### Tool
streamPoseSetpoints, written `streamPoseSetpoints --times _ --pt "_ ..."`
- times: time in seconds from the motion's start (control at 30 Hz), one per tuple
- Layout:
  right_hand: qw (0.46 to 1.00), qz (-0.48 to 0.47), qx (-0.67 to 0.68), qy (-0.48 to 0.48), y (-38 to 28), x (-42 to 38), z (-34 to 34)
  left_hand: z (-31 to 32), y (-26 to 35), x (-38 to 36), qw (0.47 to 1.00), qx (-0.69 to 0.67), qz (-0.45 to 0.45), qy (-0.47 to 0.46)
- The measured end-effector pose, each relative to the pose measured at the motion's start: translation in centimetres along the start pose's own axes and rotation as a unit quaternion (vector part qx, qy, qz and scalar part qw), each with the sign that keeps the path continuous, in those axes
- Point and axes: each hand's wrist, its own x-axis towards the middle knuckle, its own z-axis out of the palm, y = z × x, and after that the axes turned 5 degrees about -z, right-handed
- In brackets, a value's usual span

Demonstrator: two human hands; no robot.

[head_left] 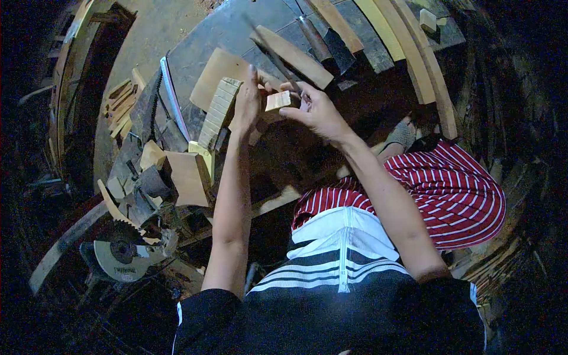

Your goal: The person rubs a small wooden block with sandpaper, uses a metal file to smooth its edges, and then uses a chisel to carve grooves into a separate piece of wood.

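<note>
A small pale wooden block [278, 100] is between my two hands, its light face turned up. My right hand [316, 115] is closed at its right end, with the thumb along the edge. From the right hand's fingers a long, thin dark rod [269, 50], blurred and like a file, slants up and left; its grip is hidden. My left hand [248, 103] is at the block's left side, thumb up and fingers curled towards it, partly hidden. Just left of that hand stands a curved wooden piece [220, 112] with lines across its face. Behind lies a flat wooden board [216, 77].
A bow-shaped saw [171, 97] lies left on the dark worktop [219, 26]. A Makita circular saw [121, 260] with exposed toothed blade is at lower left. Wood offcuts [186, 177] crowd the left edge; a dark-handled tool [316, 38] and long planks [408, 47] lie right.
</note>
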Motion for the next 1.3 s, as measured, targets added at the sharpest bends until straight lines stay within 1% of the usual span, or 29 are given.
streamPoseSetpoints --times 0.07,0.13,0.17,0.2,0.23,0.27,0.3,0.33,0.37,0.4,0.47,0.5,0.53,0.57,0.6,0.63,0.67,0.7,0.73,0.77,0.8,0.83,0.87,0.93,0.97,1.03,1.1,1.17,1.3 --pt "0.981 -0.078 0.129 0.123 1.5 0.7 1.7 -0.5 -0.6 0.6 0.999 -0.016 -0.030 -0.004" --pt "0.980 -0.055 0.112 0.158 2.3 1.4 2.1 -0.1 -0.6 0.0 0.983 0.062 0.116 0.130" --pt "0.975 -0.061 0.121 0.177 3.2 2.0 2.3 -0.2 -0.8 -0.1 0.963 0.147 0.167 0.149" --pt "0.970 -0.068 0.130 0.195 3.2 2.5 2.6 -0.3 -1.9 0.7 0.963 0.150 0.167 0.151" --pt "0.974 -0.043 0.073 0.211 3.1 2.6 2.6 0.0 -3.1 1.7 0.902 0.272 0.271 0.197" --pt "0.974 -0.044 0.076 0.209 2.9 2.7 2.5 0.5 -3.3 2.0 0.813 0.386 0.367 0.236" --pt "0.969 -0.078 -0.077 0.221 2.7 2.8 2.4 0.9 -3.7 1.9 0.807 0.375 0.385 0.245" --pt "0.940 -0.110 -0.230 0.229 2.4 2.8 2.2 0.8 -3.7 2.1 0.807 0.375 0.386 0.245" --pt "0.898 -0.150 -0.307 0.276 2.5 2.6 2.2 0.9 -3.6 2.6 0.794 0.413 0.361 0.262" --pt "0.896 -0.148 -0.310 0.280 2.8 2.4 1.8 1.1 -3.6 2.9 0.781 0.449 0.335 0.276" --pt "0.957 -0.019 -0.200 0.211 3.5 2.2 1.0 0.3 -3.3 3.2 0.762 0.502 0.333 0.238" --pt "0.957 -0.015 -0.199 0.213 3.2 1.9 0.6 1.2 -1.0 1.4 0.771 0.524 0.260 0.252" --pt "0.965 0.020 -0.182 0.185 2.9 1.2 0.3 1.6 -0.6 1.1 0.771 0.527 0.257 0.250" --pt "0.973 0.053 -0.163 0.156 2.8 0.6 0.3 1.6 -0.5 0.8 0.792 0.508 0.233 0.245" --pt "0.974 0.054 -0.159 0.154 3.0 0.2 0.5 1.6 -0.5 0.6 0.812 0.489 0.211 0.241" --pt "0.965 0.060 -0.204 0.157 3.2 -0.2 0.7 1.5 -0.8 1.0 0.817 0.461 0.244 0.245" --pt "0.952 0.065 -0.250 0.162 3.3 -0.6 0.8 1.2 -1.3 1.4 0.817 0.463 0.245 0.242" --pt "0.930 0.005 -0.313 0.195 3.5 -0.8 1.1 0.8 -1.8 1.8 0.808 0.470 0.257 0.245" --pt "0.928 0.010 -0.314 0.198 3.7 -1.1 1.2 0.8 -2.5 2.1 0.800 0.476 0.267 0.247" --pt "0.911 0.021 -0.364 0.192 3.0 -1.2 1.2 1.3 -2.4 2.0 0.802 0.475 0.268 0.243" --pt "0.892 0.031 -0.412 0.184 2.4 -1.1 1.2 1.7 -2.4 1.9 0.809 0.475 0.226 0.264" --pt "0.876 -0.011 -0.441 0.194 2.1 -1.1 1.3 2.1 -2.4 1.6 0.813 0.474 0.182 0.284" --pt "0.877 -0.010 -0.440 0.194 1.7 -1.2 1.4 2.9 -1.9 1.1 0.813 0.476 0.181 0.283" --pt "0.845 -0.019 -0.511 0.157 1.0 -1.3 1.8 4.5 -0.9 0.4 0.835 0.410 0.145 0.338" --pt "0.834 -0.037 -0.534 0.136 0.6 -1.4 1.7 4.4 -1.2 0.6 0.835 0.411 0.142 0.337" --pt "0.837 -0.028 -0.529 0.139 0.5 -0.4 2.0 4.2 -2.0 1.1 0.799 0.438 0.185 0.369" --pt "0.839 -0.020 -0.525 0.146 0.6 0.3 2.0 3.6 -2.7 1.6 0.800 0.437 0.197 0.361" --pt "0.820 -0.033 -0.556 0.128 0.4 0.7 1.8 3.1 -3.0 2.0 0.800 0.433 0.216 0.354" --pt "0.804 -0.045 -0.584 0.105 -1.0 0.3 1.5 3.4 -3.0 2.1 0.800 0.447 0.205 0.344"
